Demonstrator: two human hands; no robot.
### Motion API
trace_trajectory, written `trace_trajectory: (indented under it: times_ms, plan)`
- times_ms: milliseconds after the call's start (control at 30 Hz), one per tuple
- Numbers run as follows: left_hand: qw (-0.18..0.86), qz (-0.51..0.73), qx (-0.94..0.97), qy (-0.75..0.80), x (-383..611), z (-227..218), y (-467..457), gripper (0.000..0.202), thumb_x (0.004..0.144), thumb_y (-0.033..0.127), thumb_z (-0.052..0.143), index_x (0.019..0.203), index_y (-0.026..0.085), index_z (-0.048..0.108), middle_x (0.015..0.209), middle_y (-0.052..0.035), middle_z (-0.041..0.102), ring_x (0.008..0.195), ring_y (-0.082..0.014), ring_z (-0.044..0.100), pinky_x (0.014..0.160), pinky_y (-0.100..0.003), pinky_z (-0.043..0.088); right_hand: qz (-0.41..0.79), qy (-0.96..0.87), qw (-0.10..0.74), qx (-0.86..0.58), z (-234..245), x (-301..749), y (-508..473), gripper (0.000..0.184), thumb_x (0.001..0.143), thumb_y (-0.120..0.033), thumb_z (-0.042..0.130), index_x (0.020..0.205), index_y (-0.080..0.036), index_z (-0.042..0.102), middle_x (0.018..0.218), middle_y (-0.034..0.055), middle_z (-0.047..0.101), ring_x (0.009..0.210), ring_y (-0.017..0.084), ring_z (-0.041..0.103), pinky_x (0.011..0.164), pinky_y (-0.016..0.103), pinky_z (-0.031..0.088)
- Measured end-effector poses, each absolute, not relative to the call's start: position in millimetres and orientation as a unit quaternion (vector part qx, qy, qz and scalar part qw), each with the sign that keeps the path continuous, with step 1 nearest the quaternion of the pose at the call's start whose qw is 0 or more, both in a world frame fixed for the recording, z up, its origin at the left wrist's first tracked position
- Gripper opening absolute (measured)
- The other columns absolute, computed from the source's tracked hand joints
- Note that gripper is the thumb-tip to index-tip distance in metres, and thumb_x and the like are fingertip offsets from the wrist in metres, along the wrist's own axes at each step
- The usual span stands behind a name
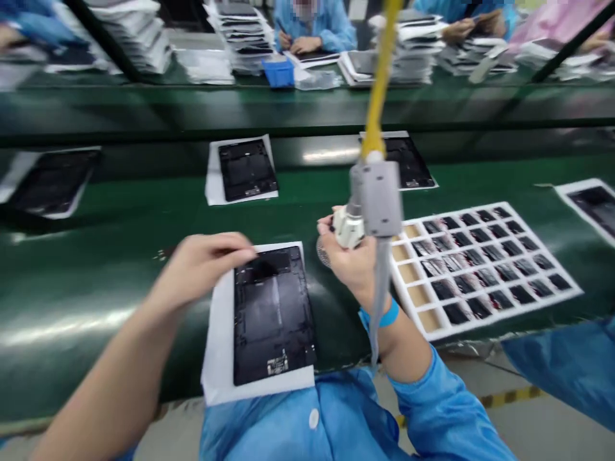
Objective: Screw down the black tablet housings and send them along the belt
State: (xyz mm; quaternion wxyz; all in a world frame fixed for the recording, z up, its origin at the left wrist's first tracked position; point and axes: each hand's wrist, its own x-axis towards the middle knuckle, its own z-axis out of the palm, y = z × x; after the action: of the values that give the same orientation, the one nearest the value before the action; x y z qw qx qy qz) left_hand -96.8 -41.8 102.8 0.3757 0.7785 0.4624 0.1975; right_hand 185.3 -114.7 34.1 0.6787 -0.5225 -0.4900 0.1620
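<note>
A black tablet housing (273,320) lies on a white sheet (218,346) at the belt's near edge, its inner side up. Over its top left corner is my left hand (211,262), thumb and fingers pressed together. What they pinch, if anything, is lost against the dark housing. To the right of the housing, my right hand (353,262) is closed around the white lower part of a grey-and-white tool (379,198) hanging from a yellow cord (382,83). Beside those fingers, a round silvery piece (323,251) is partly hidden.
A white compartment tray (420,330) of small dark parts lies at right. More tablet housings (247,168) on sheets lie along the green belt (158,221). Across the line, co-workers (314,32) sit among stacked sheets (243,38) and a blue bin (278,72).
</note>
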Motion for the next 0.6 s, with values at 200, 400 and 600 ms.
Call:
trace_trajectory:
  times_ms: [200, 400, 600]
  plan:
    - [0.438, 0.193, 0.807, 0.346, -26.3, 57.0, -21.4, 0.02, 0.102, 0.037, 0.076, 0.101, 0.023, 0.09, 0.1, -0.0069, 0.086, 0.091, -0.0232, 0.079, 0.091, -0.037, 0.064, 0.18, -0.434, 0.703, -0.535, 36.5, 188.9, -112.1, 0.026, 0.091, -0.032, 0.089, 0.109, -0.023, 0.073, 0.088, -0.0007, 0.08, 0.06, 0.014, 0.066, 0.059, 0.031, 0.059]
    - [0.329, 0.21, 0.852, 0.351, -14.5, 15.5, -19.0, 0.02, 0.1, 0.011, 0.073, 0.098, 0.022, 0.089, 0.095, -0.007, 0.083, 0.093, -0.0232, 0.079, 0.092, -0.038, 0.063, 0.14, -0.473, 0.676, -0.548, 33.5, 192.0, -115.8, 0.026, 0.091, -0.033, 0.088, 0.112, -0.023, 0.075, 0.09, 0.0003, 0.081, 0.074, 0.018, 0.075, 0.075, 0.037, 0.066]
    - [0.411, 0.201, 0.81, 0.368, -18.9, 12.7, -17.7, 0.016, 0.103, 0.016, 0.075, 0.104, 0.023, 0.089, 0.101, -0.0053, 0.086, 0.094, -0.0219, 0.08, 0.092, -0.035, 0.062, 0.152, -0.482, 0.666, -0.549, 24.7, 195.0, -117.8, 0.032, 0.093, -0.033, 0.087, 0.121, -0.023, 0.076, 0.097, 0.002, 0.083, 0.082, 0.019, 0.077, 0.081, 0.039, 0.067]
